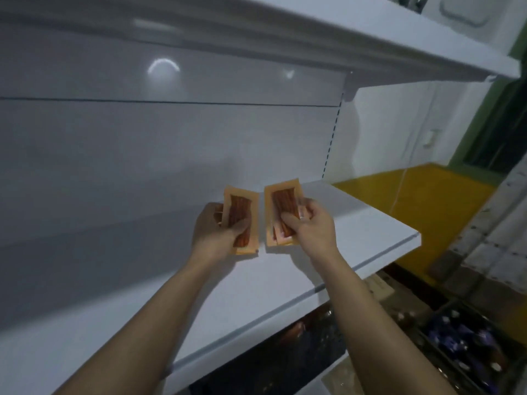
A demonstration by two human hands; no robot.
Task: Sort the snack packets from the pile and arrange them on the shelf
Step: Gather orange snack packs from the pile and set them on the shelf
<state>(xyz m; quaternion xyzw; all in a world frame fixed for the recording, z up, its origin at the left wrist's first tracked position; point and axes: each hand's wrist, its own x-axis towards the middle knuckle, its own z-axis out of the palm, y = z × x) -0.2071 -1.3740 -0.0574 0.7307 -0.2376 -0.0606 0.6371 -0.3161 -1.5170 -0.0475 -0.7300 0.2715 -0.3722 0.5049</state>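
The left hand [216,226] grips one orange packet [242,220] and the right hand [308,223] another [281,212], side by side just above the white shelf [356,232]. Nothing blocks the shelf; a crate [462,343] of dark packets sits below its right end, and an upper shelf [370,32] hangs overhead.

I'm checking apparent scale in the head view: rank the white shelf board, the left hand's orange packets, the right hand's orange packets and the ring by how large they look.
1. white shelf board
2-3. Left packets and right packets: look alike, unranked
4. ring
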